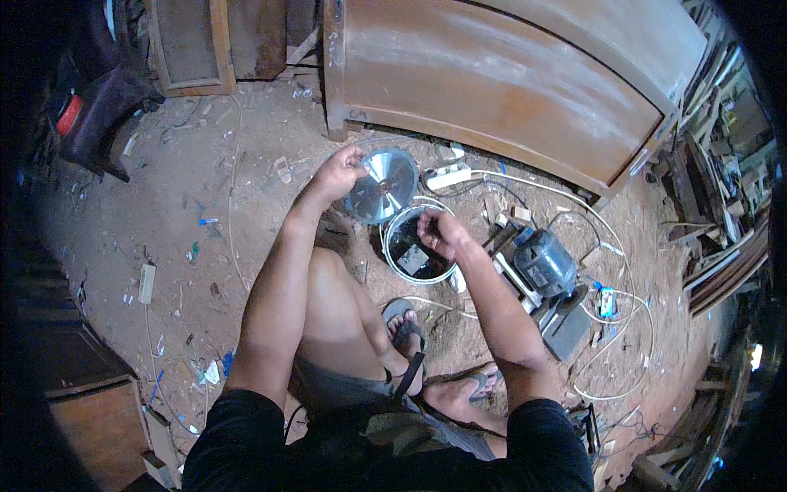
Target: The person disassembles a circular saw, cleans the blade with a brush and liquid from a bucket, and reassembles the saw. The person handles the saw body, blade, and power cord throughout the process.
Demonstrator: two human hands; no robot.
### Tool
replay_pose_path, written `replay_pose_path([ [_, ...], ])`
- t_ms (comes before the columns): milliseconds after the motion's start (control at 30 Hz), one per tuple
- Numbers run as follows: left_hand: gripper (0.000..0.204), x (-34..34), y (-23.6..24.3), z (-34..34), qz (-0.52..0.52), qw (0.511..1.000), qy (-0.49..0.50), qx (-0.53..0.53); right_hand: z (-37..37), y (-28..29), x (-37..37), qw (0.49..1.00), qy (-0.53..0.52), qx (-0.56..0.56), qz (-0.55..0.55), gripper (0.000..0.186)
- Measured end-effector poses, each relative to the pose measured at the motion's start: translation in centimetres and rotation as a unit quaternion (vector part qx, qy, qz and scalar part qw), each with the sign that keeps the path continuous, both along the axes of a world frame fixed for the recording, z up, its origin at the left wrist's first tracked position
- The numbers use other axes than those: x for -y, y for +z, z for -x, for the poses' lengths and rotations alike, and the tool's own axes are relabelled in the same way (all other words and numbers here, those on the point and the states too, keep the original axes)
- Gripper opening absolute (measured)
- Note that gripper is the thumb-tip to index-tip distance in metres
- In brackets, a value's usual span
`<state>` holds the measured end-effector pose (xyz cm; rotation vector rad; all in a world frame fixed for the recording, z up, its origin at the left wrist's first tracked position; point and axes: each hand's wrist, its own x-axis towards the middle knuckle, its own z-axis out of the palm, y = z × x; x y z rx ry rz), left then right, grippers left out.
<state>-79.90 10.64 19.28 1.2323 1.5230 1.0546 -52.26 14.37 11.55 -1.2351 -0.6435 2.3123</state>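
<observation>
The left hand (338, 174) pinches the edge of a shiny round disc (382, 187), a bit above the frame's middle. Near the middle, the right hand (443, 235) is over a bucket (420, 281), fingers curled; I cannot tell if they pinch anything. A motor (545, 262) sits right of the middle.

The floor (188, 180) is brown and earthen, strewn with wood chips (283, 170) and small coloured scraps (209, 221). A large brown panelled wooden piece of furniture (492, 90) spans the far side, its face smeared pale. Left of it stand framed wooden panels (188, 45). Dark furniture (106, 107) sits far left, a brown wooden piece (102, 435) near left. Piled timber (725, 271) lines the right, where a small white light (756, 356) shows.
</observation>
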Motion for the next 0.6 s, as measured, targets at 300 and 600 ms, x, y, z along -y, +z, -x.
replay_pose_path([
  [300, 0.027, 0.0, -0.3, 0.0, 0.003, 0.989, -0.142, 0.034, 7.8, 15.4, -2.4, 0.969, 0.022, -0.032, -0.244, 0.033],
  [600, 0.029, 1.0, 1.4, 1.0, -0.011, 0.991, -0.087, 0.101, 1.4, 5.1, -3.9, 0.843, -0.033, 0.248, -0.477, 0.027],
])
